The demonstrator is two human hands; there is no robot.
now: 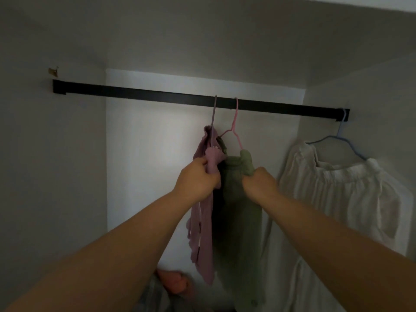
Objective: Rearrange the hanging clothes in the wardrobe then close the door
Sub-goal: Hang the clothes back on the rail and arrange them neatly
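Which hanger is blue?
The hanger at the far right end of the rail, carrying the white dress. The other two are pink and purplish.

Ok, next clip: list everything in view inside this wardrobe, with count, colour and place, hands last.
hanging rail: one, black, spans the wardrobe wall to wall.
mauve garment: one, on a mauve hanger, mid rail.
green garment: one, on a pink hanger, just right of the mauve one.
white garment: one, on a blue hanger, at the rail's right end.
orange cloth: one, low down, beneath the hanging clothes.
bracket: one, brass-coloured, left wall above the rail.
left hand: grip on the mauve garment.
right hand: grip on the green garment's shoulder.
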